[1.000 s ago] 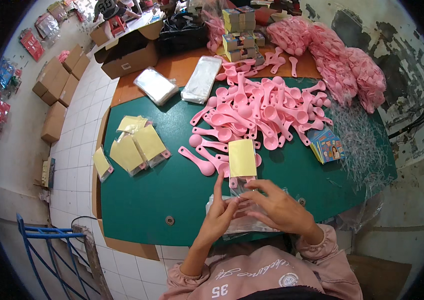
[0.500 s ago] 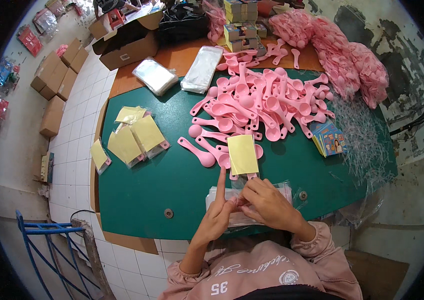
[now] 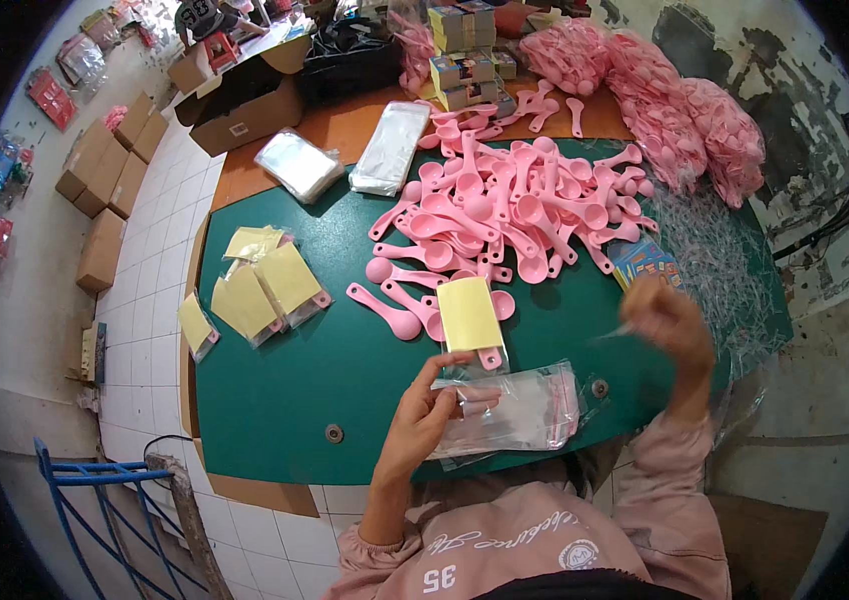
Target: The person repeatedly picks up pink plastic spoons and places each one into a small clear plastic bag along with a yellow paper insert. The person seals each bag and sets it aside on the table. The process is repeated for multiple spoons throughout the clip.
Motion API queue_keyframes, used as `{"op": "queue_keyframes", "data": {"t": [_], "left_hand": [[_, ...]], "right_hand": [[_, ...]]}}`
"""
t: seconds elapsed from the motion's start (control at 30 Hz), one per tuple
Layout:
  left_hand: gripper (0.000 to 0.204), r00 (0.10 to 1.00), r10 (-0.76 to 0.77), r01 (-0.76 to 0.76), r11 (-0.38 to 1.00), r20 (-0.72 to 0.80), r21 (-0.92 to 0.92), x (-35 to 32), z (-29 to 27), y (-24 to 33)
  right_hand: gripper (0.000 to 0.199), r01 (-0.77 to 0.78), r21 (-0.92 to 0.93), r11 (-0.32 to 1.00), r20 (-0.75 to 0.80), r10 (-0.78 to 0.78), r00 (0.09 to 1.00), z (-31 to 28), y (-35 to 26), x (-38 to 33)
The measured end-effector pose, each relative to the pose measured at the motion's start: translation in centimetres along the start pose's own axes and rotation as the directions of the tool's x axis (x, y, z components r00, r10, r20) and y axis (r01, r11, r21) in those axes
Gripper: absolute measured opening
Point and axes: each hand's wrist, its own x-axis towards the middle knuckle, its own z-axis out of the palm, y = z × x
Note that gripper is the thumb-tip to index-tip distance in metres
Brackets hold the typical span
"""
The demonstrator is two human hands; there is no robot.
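Left hand (image 3: 423,420) grips the lower end of a clear bag holding a yellow card (image 3: 468,313) and pink scoop, above the green bench (image 3: 295,380). Right hand (image 3: 670,320), blurred, pinches something thin; cannot tell what. Loose pink scoops (image 3: 505,205) piled beyond.

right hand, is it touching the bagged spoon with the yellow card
Apart. The head view shows the right hand raised off to the side, green table between it and the bagged spoon, which the left hand holds.

A clear packet (image 3: 472,325) with a yellow card and a pink spoon inside is held upright, just above a stack of clear bags (image 3: 525,410) lying flat at the near edge of the green tabletop (image 3: 275,400).
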Motion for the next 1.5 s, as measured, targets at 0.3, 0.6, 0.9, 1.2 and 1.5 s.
{"op": "queue_keyframes", "data": {"t": [0.3,0.6,0.9,1.2,1.5], "left_hand": [[0.027,1.0,0.021,-0.02,0.999,0.019,-0.044,0.3,0.5,-0.9],[0.026,0.999,-0.033,0.033,0.998,0.017,0.049,-0.8,-0.8,-0.4],[0.023,0.999,0.017,-0.009,0.981,0.041,-0.195,-1.6,-1.8,-0.7],[0.012,0.965,0.237,-0.166,0.885,-0.115,0.435,-1.4,-0.9,-1.7],[0.011,0.953,0.231,-0.105,0.859,-0.197,0.501,-1.1,-0.3,-1.4]], "right_hand": [[0.04,0.033,-0.533,0.845,-0.101,-0.102,0.99,7.6,-0.1,0.7],[0.025,0.11,-0.378,0.919,0.102,-0.077,0.992,10.7,1.1,1.9],[0.021,0.162,-0.294,0.942,0.14,-0.125,0.982,11.4,1.5,2.0],[0.018,0.098,-0.214,0.972,0.164,-0.063,0.984,11.3,1.3,1.7],[0.012,-0.229,0.174,0.958,0.078,0.219,0.973,12.7,3.1,1.2]]}}
